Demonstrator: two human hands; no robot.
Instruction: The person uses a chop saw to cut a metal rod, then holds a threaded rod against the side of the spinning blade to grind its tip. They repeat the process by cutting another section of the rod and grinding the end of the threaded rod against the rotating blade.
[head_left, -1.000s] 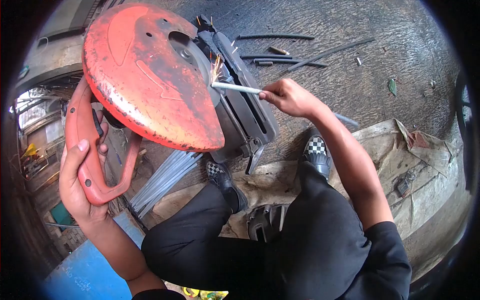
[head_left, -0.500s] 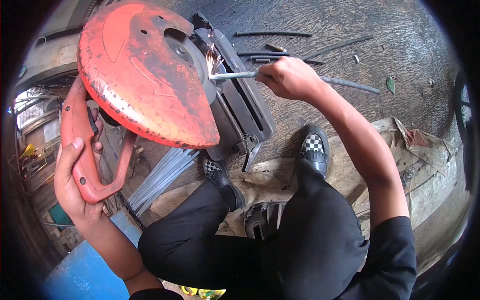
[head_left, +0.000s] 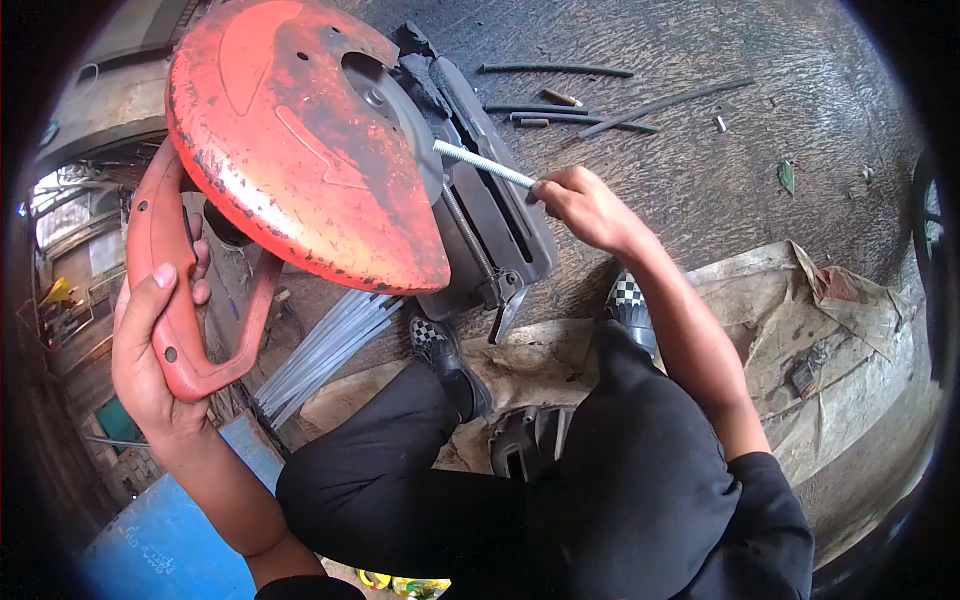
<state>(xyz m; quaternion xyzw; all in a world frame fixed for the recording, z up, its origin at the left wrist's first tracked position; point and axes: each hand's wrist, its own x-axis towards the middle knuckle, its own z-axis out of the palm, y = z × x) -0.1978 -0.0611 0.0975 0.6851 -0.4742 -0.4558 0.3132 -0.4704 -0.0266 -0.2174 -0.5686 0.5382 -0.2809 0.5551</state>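
My left hand (head_left: pixel 160 340) is wrapped round the orange handle (head_left: pixel 168 290) of a cut-off saw, its fingers near the trigger. The saw's worn orange blade guard (head_left: pixel 310 150) covers much of the grey cutting disc (head_left: pixel 418 135). My right hand (head_left: pixel 592 208) grips a threaded metal rod (head_left: pixel 485 165) near one end. The rod's other end, bright and ridged, points at the disc; whether it touches cannot be made out. Below lies the dark saw base (head_left: pixel 500 215) with its vise screw (head_left: pixel 468 235).
Several dark rods (head_left: pixel 555 70) and short offcuts (head_left: pixel 560 98) lie on the ground beyond the saw. A bundle of grey rods (head_left: pixel 325 350) is at lower left, near a blue panel (head_left: pixel 185 520). A dirty cloth sheet (head_left: pixel 760 360) spreads to the right, by my shoes (head_left: pixel 630 300).
Sparks at the disc have stopped. My right hand has moved right and down, tilting the rod away from its level position. My left hand keeps its hold on the handle.
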